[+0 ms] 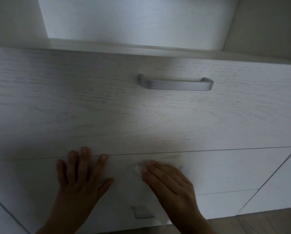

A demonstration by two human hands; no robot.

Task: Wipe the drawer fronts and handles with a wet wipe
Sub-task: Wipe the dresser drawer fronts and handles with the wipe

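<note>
Two pale wood-grain drawer fronts fill the head view. The upper drawer front (90, 102) carries a grey metal bar handle (175, 84). On the lower drawer front (234, 171), my left hand (82, 176) lies flat with fingers spread, its fingertips reaching the seam between the two drawers. My right hand (168, 181) presses a white wet wipe (138, 168) flat against the lower front with straight fingers; only a blurred bit of the wipe shows at the fingertips. Part of the lower drawer's handle (141, 211) shows between my wrists.
An open shelf recess (133, 19) sits above the drawers. A cabinet side panel (279, 188) stands at the right. Wooden floor (259, 223) shows at the bottom right. The scene is dim.
</note>
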